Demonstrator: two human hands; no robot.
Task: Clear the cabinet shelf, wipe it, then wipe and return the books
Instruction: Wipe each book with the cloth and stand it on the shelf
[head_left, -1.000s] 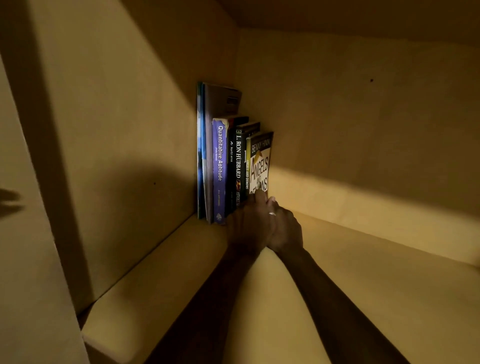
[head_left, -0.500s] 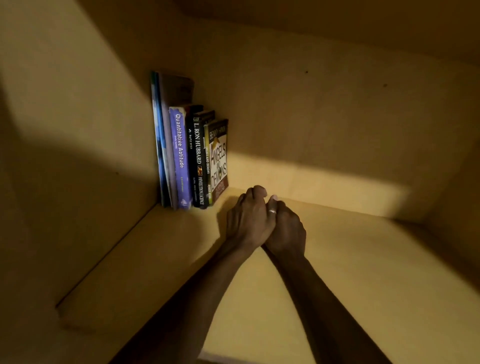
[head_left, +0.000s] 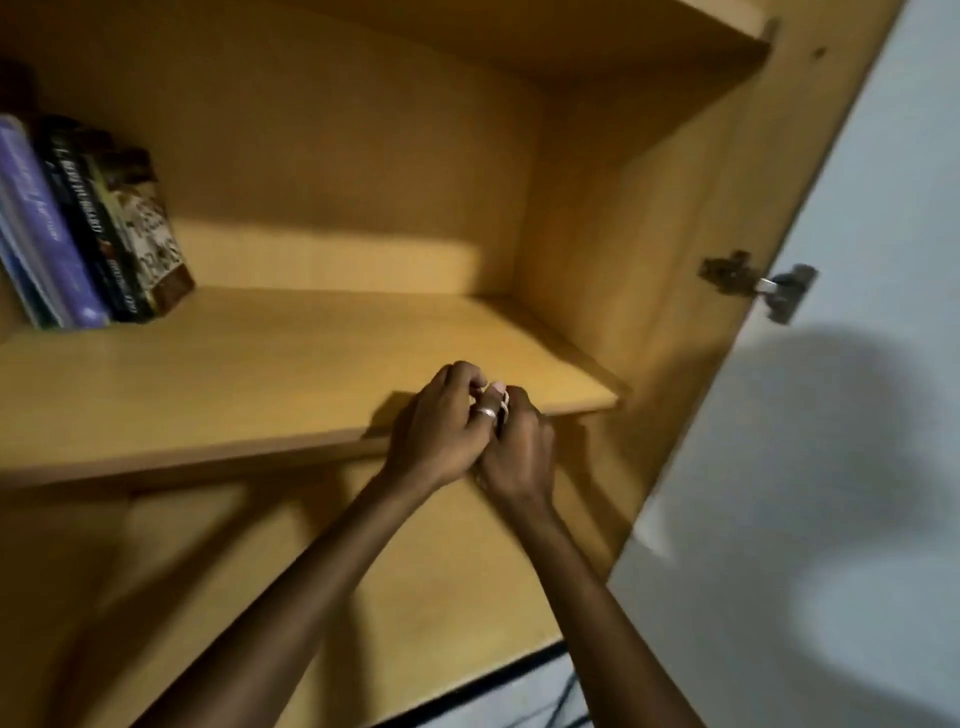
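Both hands (head_left: 478, 431) curled, knuckles pressed together

Books (head_left: 88, 234) stand upright, leaning slightly, at the wooden shelf's (head_left: 291, 364) far left corner

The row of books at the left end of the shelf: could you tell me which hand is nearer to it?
Left. The left hand sits on the books' side at the shelf's front edge; the right hand presses against it on the far side.
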